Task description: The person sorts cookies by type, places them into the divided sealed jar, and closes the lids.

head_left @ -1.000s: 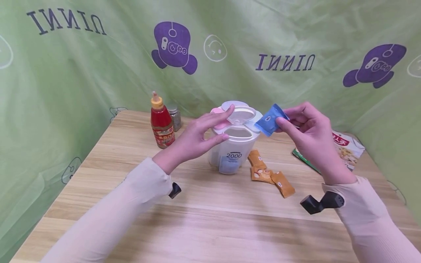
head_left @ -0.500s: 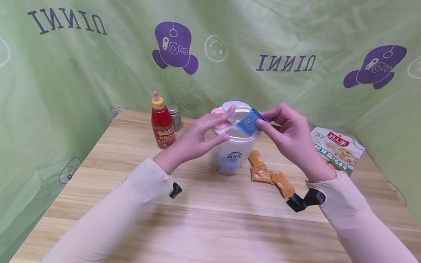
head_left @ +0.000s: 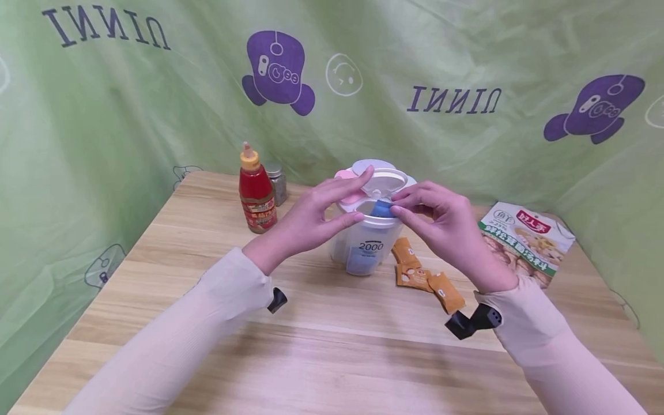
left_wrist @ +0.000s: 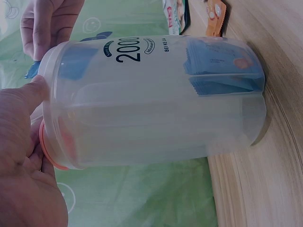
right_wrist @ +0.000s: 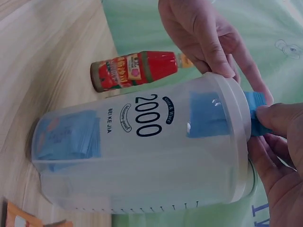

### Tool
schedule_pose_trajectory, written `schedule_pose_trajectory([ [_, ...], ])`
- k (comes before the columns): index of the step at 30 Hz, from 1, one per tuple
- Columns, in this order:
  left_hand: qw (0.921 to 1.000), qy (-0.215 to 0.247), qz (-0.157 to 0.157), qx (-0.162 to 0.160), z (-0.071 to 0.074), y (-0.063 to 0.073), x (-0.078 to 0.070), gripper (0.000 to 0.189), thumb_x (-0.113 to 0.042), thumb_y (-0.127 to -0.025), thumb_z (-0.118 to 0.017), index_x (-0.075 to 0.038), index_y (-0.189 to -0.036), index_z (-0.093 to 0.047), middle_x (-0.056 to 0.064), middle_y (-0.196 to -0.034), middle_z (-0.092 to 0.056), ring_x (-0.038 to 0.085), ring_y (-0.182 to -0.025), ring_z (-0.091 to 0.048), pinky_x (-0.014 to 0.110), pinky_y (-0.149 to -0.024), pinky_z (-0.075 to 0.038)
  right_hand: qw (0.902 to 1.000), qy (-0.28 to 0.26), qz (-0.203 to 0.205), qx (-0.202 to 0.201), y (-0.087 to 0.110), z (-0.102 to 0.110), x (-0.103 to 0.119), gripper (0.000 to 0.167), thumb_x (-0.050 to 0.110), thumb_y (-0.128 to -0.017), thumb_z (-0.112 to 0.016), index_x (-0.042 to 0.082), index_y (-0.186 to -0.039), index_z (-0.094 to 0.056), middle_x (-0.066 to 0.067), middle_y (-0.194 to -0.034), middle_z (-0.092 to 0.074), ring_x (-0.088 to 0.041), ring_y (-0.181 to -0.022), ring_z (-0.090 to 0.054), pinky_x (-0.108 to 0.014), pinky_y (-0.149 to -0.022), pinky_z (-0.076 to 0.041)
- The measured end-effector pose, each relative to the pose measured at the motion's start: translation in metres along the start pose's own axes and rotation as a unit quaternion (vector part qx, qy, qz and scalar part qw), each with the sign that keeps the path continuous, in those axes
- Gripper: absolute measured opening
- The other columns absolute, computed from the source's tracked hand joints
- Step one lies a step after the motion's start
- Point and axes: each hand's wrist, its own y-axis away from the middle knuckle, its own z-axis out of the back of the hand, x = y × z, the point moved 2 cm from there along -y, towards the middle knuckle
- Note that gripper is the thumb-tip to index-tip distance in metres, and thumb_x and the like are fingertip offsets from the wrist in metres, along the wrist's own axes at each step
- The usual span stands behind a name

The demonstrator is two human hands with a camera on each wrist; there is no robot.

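Note:
A clear plastic storage container (head_left: 370,245) marked 2000 stands upright with one lid flap (head_left: 385,181) raised. My left hand (head_left: 321,216) holds its top, thumb at the front rim and a finger by the raised flap. In the right wrist view my right hand (right_wrist: 279,142) pinches a blue sachet (right_wrist: 258,113), whose lower part hangs inside through the open mouth. More blue sachets (left_wrist: 222,66) lie on the container's bottom, seen through the wall in the left wrist view. Beside the container are several orange sachets (head_left: 415,276).
A red sauce bottle (head_left: 256,196) and a small spice jar (head_left: 277,184) stand to the container's left. Toward the right lies a white and green food packet (head_left: 529,242). A green cloth (head_left: 207,86) hangs behind the wooden table (head_left: 311,357).
My right hand has moved left and slightly down, bringing the blue sachet from beside the container into its mouth. The left hand has stayed on the lid.

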Motion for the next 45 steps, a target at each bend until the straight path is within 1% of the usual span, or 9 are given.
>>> schedule_pose_trajectory([
  [5, 1.0000, -0.002, -0.003, -0.003, -0.0001, 0.0005, -0.0009, 0.071, -0.020, -0.099, -0.073, -0.018, -0.162, -0.039, 0.003, -0.141, -0.070, 0.021, -0.143, -0.054, 0.041, -0.126, -0.041, 0.9987, 0.042, 0.024, 0.015, 0.0017, -0.0008, -0.0011, 0.006, -0.003, -0.090, -0.079, 0.001, -0.092, -0.082, -0.011, -0.109, -0.077, 0.002, -0.101, -0.066, -0.005, -0.085, -0.054],
  [12, 0.9999, 0.000, -0.012, -0.005, -0.0006, 0.0000, -0.0004, 0.071, -0.019, -0.099, -0.074, -0.015, -0.162, -0.040, 0.004, -0.139, -0.071, 0.022, -0.140, -0.057, 0.041, -0.125, -0.042, 0.9953, 0.076, 0.056, 0.022, 0.0052, -0.0022, -0.0031, 0.009, -0.004, -0.090, -0.078, 0.002, -0.096, -0.083, -0.010, -0.113, -0.076, -0.015, -0.102, -0.070, -0.004, -0.083, -0.050],
  [17, 0.9999, 0.001, -0.012, -0.008, -0.0001, -0.0001, 0.0007, 0.072, -0.019, -0.099, -0.074, -0.016, -0.162, -0.040, 0.004, -0.139, -0.072, 0.022, -0.141, -0.056, 0.041, -0.125, -0.042, 0.9946, 0.075, 0.067, 0.023, 0.0047, -0.0028, -0.0035, 0.010, -0.005, -0.089, -0.078, 0.002, -0.096, -0.082, -0.011, -0.113, -0.076, -0.018, -0.102, -0.070, -0.004, -0.085, -0.050],
  [27, 1.0000, 0.005, -0.002, -0.007, 0.0002, 0.0007, -0.0007, 0.071, -0.019, -0.099, -0.074, -0.018, -0.162, -0.040, 0.003, -0.140, -0.071, 0.021, -0.143, -0.054, 0.042, -0.126, -0.041, 0.9953, 0.072, 0.059, 0.027, 0.0060, -0.0020, -0.0037, 0.010, -0.004, -0.090, -0.078, 0.002, -0.096, -0.082, -0.011, -0.114, -0.075, -0.019, -0.104, -0.070, -0.004, -0.085, -0.049],
  [33, 1.0000, 0.005, 0.003, -0.006, 0.0007, 0.0007, -0.0010, 0.070, -0.020, -0.099, -0.073, -0.019, -0.162, -0.040, 0.002, -0.146, -0.067, 0.021, -0.146, -0.051, 0.042, -0.127, -0.040, 0.9950, 0.072, 0.065, 0.025, 0.0060, -0.0016, -0.0035, 0.010, -0.004, -0.089, -0.078, 0.002, -0.096, -0.082, -0.011, -0.113, -0.076, -0.023, -0.104, -0.071, -0.004, -0.085, -0.049],
  [37, 0.9999, 0.007, 0.009, -0.006, 0.0014, 0.0011, -0.0011, 0.071, -0.020, -0.099, -0.073, -0.020, -0.162, -0.040, 0.002, -0.148, -0.065, 0.020, -0.147, -0.051, 0.043, -0.126, -0.040, 0.9951, 0.063, 0.071, 0.025, 0.0046, -0.0014, -0.0025, 0.012, -0.006, -0.089, -0.077, 0.001, -0.098, -0.081, -0.012, -0.112, -0.076, -0.016, -0.103, -0.071, -0.005, -0.088, -0.052],
  [41, 0.9999, 0.007, 0.010, -0.007, 0.0014, 0.0011, -0.0013, 0.071, -0.020, -0.099, -0.074, -0.020, -0.162, -0.040, 0.002, -0.147, -0.067, 0.020, -0.147, -0.051, 0.043, -0.127, -0.040, 0.9977, 0.026, 0.063, 0.005, 0.0023, 0.0014, -0.0019, 0.014, -0.010, -0.091, -0.074, -0.003, -0.103, -0.078, -0.015, -0.107, -0.076, -0.003, -0.099, -0.069, -0.010, -0.090, -0.058],
  [44, 0.9999, 0.006, 0.007, -0.009, 0.0006, 0.0005, -0.0014, 0.071, -0.019, -0.099, -0.074, -0.019, -0.161, -0.041, 0.002, -0.147, -0.066, 0.020, -0.145, -0.052, 0.042, -0.127, -0.040, 0.9981, 0.000, 0.045, -0.043, -0.0003, 0.0052, -0.0029, 0.012, -0.011, -0.093, -0.070, -0.008, -0.103, -0.074, -0.018, -0.103, -0.073, 0.000, -0.096, -0.066, -0.012, -0.089, -0.059],
  [45, 0.9999, 0.006, 0.006, -0.010, 0.0003, 0.0002, -0.0013, 0.070, -0.020, -0.099, -0.074, -0.019, -0.161, -0.041, 0.002, -0.148, -0.066, 0.020, -0.145, -0.053, 0.041, -0.126, -0.041, 0.9974, -0.001, 0.036, -0.062, -0.0014, 0.0065, -0.0035, 0.010, -0.010, -0.094, -0.069, -0.010, -0.103, -0.073, -0.014, -0.102, -0.073, 0.001, -0.096, -0.066, -0.012, -0.089, -0.059],
])
